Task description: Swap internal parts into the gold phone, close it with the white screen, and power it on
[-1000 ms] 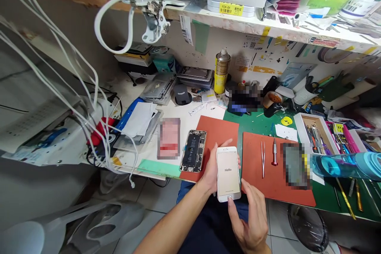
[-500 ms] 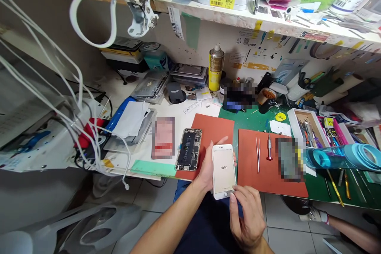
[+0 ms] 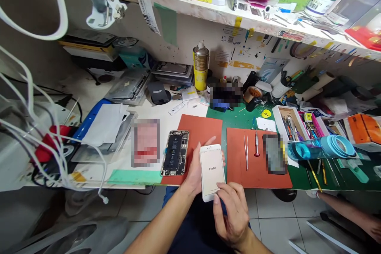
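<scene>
A white smartphone lies in my left hand, its lit screen reading "Hello" and facing up. The fingers of that hand wrap round the back and far edge, partly hidden by the phone. My right hand hovers over the phone's lower end, with the index fingertip at the lower screen and the thumb by the bottom edge. It holds nothing, and its fingers are bent but apart. To the left, an opened phone with its battery and board exposed rests partly on a red-brown mat.
Tweezers and a small screwdriver lie on the right mat, near a blurred-out dark slab. A blue bottle lies farther right. White cables hang at the left. A loaded shelf crosses above.
The view has shifted, so the bench and phone appear farther left. My right index finger now reaches slightly further over the lower screen. The left hand keeps the phone, still showing "Hello".
</scene>
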Demonstrator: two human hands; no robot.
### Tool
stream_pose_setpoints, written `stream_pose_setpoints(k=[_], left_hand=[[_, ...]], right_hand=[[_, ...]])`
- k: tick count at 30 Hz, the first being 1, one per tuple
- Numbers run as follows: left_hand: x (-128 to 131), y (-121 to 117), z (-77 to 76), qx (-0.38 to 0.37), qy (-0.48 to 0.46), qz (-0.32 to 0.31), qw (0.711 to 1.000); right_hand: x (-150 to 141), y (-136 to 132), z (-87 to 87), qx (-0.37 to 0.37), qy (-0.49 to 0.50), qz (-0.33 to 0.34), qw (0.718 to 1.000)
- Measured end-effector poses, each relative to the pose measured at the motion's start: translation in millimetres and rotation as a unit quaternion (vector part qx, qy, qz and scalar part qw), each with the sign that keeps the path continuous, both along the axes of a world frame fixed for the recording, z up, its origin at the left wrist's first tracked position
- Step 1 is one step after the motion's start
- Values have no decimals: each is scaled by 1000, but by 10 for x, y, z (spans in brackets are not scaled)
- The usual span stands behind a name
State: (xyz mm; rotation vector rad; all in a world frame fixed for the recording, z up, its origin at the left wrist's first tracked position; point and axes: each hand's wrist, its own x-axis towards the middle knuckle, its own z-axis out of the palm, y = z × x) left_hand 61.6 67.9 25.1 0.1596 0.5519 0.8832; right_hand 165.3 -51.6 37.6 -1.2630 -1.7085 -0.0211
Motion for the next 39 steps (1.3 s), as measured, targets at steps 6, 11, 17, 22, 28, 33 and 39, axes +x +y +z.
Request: stream_pose_setpoints(k=[6, 11, 17, 22, 28, 33, 39], left_hand=[[-1, 5, 13, 3, 1, -9, 1000], [-5, 4, 8, 4, 4, -12, 1000], [2, 0, -1, -1, 1, -3, 1000], [2, -13, -1, -3, 3, -2, 1000], [8, -14, 9, -1, 2, 2, 1000], [-5, -18, 1, -2, 3, 4, 1000], [7, -25, 19, -4, 1, 6, 1000]], right_hand=[[6, -14, -19, -6, -2, 5, 1000], [2, -30, -50, -9, 3, 3, 1000], [3, -48, -64, -13, 4, 8, 1000], [10, -36, -24, -4, 2, 17, 1000], [7, -36, -9, 0, -12, 10, 1000], [1, 8, -26, 7, -17, 12, 1000], [12, 160, 36, -34, -70, 18, 997]])
